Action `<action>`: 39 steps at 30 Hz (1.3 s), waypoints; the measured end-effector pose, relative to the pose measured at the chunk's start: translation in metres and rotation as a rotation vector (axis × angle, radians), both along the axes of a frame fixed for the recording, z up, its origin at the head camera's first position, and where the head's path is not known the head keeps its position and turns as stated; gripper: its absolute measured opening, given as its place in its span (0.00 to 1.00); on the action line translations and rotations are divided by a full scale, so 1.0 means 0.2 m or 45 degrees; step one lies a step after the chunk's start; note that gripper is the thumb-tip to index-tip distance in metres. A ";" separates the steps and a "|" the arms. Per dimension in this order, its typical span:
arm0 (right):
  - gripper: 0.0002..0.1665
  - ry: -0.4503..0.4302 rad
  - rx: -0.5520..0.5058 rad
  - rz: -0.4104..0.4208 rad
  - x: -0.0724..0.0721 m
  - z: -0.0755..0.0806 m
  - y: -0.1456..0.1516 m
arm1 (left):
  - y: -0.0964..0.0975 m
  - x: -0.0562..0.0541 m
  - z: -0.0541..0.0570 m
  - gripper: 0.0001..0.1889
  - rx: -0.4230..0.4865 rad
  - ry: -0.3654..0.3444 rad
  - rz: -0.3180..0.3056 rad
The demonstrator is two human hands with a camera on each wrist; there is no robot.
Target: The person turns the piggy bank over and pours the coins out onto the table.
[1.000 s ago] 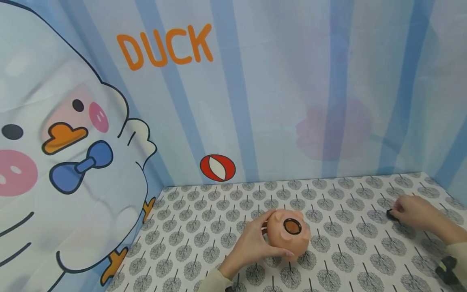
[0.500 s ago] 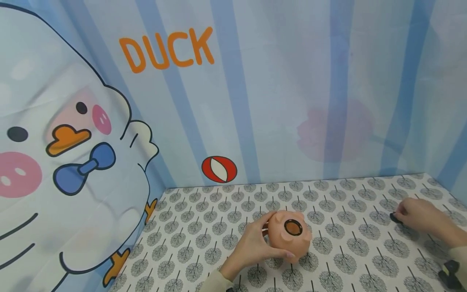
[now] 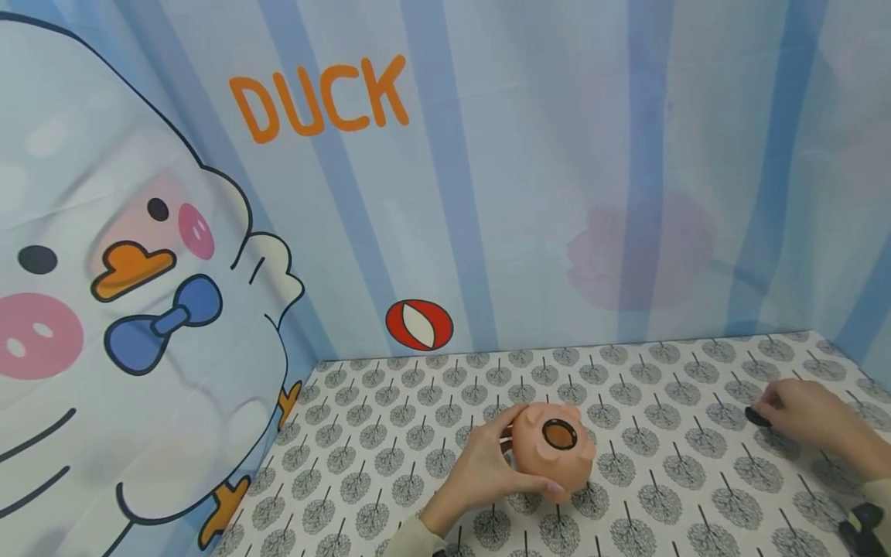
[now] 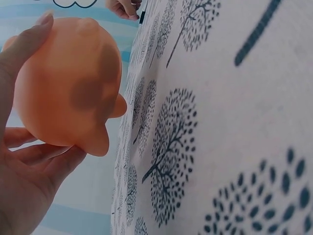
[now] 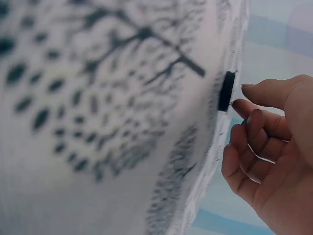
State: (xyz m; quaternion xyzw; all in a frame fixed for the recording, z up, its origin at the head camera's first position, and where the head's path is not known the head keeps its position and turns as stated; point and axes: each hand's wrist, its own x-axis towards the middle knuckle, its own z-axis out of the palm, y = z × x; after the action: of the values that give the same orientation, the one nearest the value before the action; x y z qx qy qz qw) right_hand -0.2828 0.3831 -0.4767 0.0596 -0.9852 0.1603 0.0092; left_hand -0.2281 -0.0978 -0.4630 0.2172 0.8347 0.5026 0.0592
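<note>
A round, peach-coloured piggy bank [image 3: 550, 464] sits on the patterned cloth with its black-rimmed round opening [image 3: 559, 434] facing up. My left hand [image 3: 480, 468] grips it from the left side, thumb in front and fingers behind. In the left wrist view, dark round shadows show through the wall of the piggy bank [image 4: 68, 83]. Far to the right, a small flat black piece [image 5: 226, 91] lies on the cloth. Thumb and index fingertip of my right hand [image 5: 274, 132] are right at its edge, a gap between them, the other fingers loosely bent.
White cloth [image 3: 390, 495] printed with grey trees covers the table. Behind it hangs a blue striped curtain [image 3: 529, 193] with a duck picture and lettering; its folds meet the table's back and left edges.
The head view has shifted slightly. The black piece, tilted at my right fingertips before, now lies flat on the cloth. My left hand keeps its grip on the piggy bank.
</note>
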 end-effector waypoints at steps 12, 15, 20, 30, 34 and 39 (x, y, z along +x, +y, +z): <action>0.14 0.136 -0.047 0.150 0.06 0.13 -0.16 | -0.02 0.00 0.02 0.56 0.010 0.017 0.012; 0.13 0.126 -0.062 0.184 0.07 0.15 -0.22 | -0.02 0.00 0.03 0.56 0.015 0.020 0.009; 0.12 0.102 -0.085 0.207 0.10 0.17 -0.35 | -0.03 -0.01 0.06 0.56 0.030 0.037 -0.008; 0.10 0.099 -0.166 0.323 0.15 0.25 -0.59 | 0.00 -0.03 0.10 0.58 -0.024 0.082 -0.020; 0.10 0.063 -0.252 0.361 0.18 0.27 -0.65 | 0.02 -0.03 0.12 0.58 -0.057 0.083 -0.017; 0.12 0.013 -0.367 0.404 0.20 0.27 -0.71 | 0.06 -0.05 0.13 0.57 -0.035 0.088 -0.008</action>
State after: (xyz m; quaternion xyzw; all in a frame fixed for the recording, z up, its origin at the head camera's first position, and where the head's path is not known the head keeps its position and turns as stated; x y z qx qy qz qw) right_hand -0.2423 0.2402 -0.4224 0.2127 -0.9303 0.2988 -0.0028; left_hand -0.2372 -0.0858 -0.4372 0.2361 0.8425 0.4830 0.0349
